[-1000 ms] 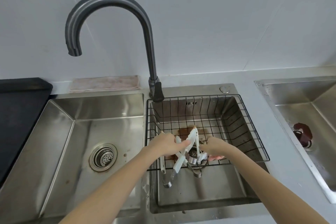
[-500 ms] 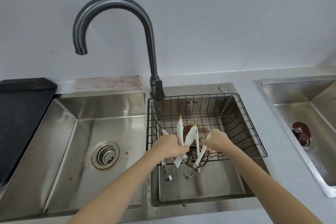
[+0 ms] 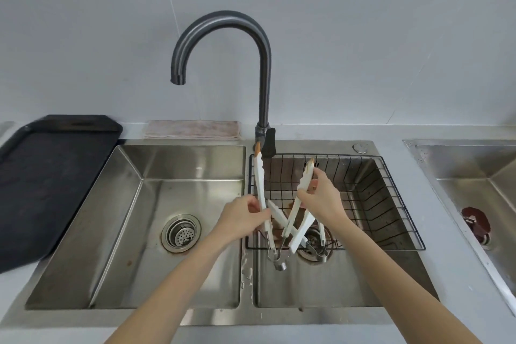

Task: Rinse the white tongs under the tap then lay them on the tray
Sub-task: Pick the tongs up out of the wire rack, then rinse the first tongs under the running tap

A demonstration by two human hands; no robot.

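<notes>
Over the basket (image 3: 391,204), each hand apparently grips tongs (image 3: 261,190)

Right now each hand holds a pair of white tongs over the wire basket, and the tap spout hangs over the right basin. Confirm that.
Not quite. The head view shows the tap spout over the left basin, not the right. The rest holds: the left hand and right hand each hold white tongs over the wire basket.

brushed steel sink (image 3: 192,165), matt dark tap (image 3: 264,64), smooth white tongs (image 3: 261,184) (metal hinges), black wire basket (image 3: 391,190).
</notes>
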